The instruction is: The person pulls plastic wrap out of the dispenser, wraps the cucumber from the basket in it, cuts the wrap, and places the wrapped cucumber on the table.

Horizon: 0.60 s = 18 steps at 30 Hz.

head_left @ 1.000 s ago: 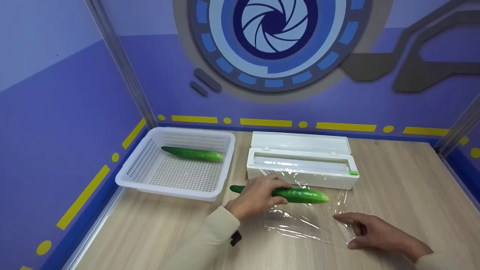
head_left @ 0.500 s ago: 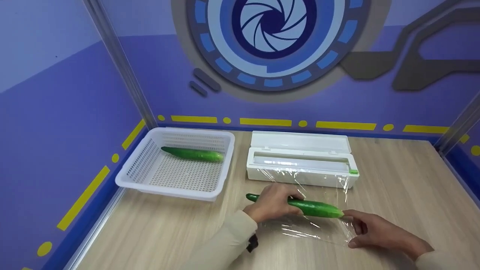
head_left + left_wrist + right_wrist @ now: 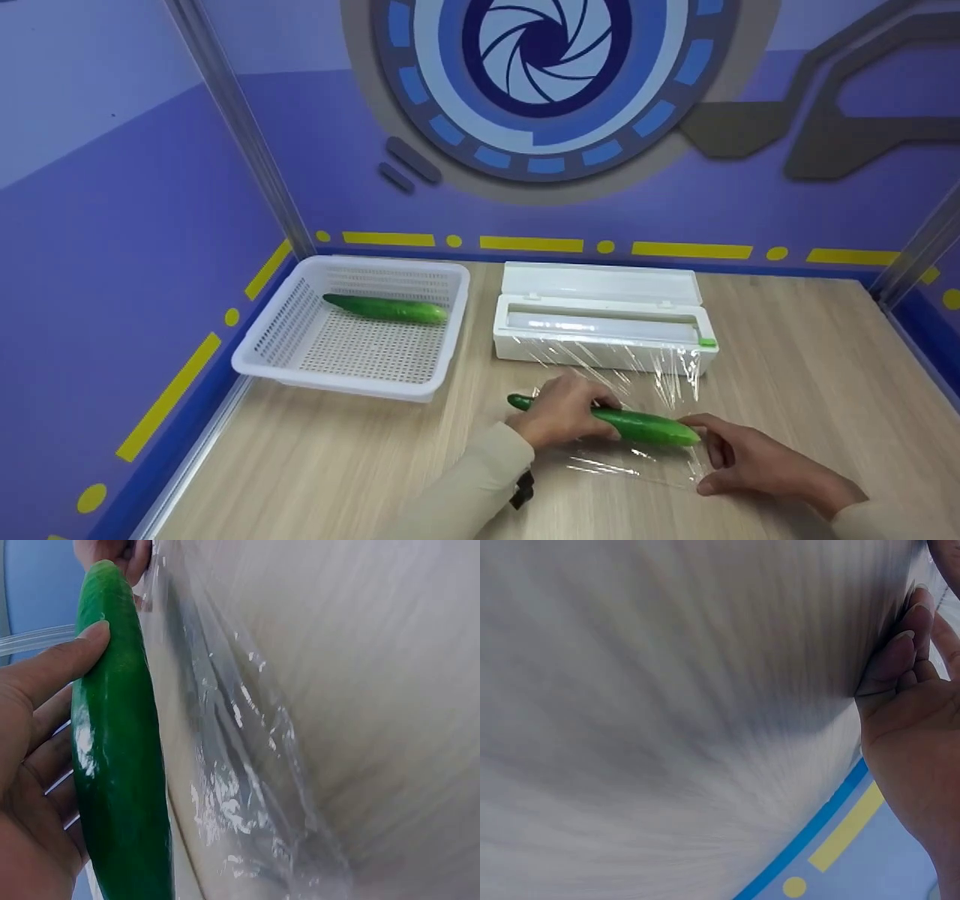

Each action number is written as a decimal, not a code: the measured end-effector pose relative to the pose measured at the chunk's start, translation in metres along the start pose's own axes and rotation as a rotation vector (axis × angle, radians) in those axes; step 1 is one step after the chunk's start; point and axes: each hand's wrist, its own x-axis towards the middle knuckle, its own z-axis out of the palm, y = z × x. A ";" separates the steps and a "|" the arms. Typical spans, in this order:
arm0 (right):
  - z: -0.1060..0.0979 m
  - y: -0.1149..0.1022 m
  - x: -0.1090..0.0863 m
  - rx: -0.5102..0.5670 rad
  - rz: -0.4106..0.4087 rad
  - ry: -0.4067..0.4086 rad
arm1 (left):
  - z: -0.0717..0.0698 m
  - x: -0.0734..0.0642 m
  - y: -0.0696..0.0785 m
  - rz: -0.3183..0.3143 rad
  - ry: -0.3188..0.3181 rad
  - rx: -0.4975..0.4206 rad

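Note:
My left hand (image 3: 568,411) grips a green cucumber (image 3: 649,427) around its middle, thumb on the near side and fingers on the far side. The cucumber's paler end points right, close to my right hand's fingers. Beneath it lies a sheet of clear plastic wrap (image 3: 604,466), drawn out from the white dispenser box (image 3: 600,352). My right hand (image 3: 757,461) holds the wrap's front right corner by the thumb, its fingers curled. In the left wrist view the cucumber (image 3: 120,735) is held apart from the wrinkled wrap (image 3: 240,772).
At the back left, a white perforated basket (image 3: 330,382) contains another cucumber (image 3: 386,308). The dispenser's lid (image 3: 600,282) is raised behind its film roll (image 3: 600,325). Blue printed walls (image 3: 480,202) border the wooden table (image 3: 810,360).
My left hand has brought the cucumber right and toward the table's front, over the wrap. The cucumber's tip has come up to my right hand, which has stayed almost in place.

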 end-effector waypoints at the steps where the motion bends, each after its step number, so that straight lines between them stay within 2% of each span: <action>1: 0.000 0.000 0.000 0.007 0.007 -0.004 | 0.001 0.001 0.001 0.000 -0.003 -0.003; 7: -0.002 -0.001 0.000 0.037 0.055 -0.023 | 0.011 0.005 0.005 -0.030 -0.017 -0.037; 12: -0.003 -0.003 0.002 0.016 0.092 -0.028 | 0.018 0.007 0.000 -0.036 -0.014 -0.052; 18: -0.003 -0.005 0.003 0.006 0.151 -0.031 | 0.022 0.005 -0.001 -0.073 -0.020 -0.077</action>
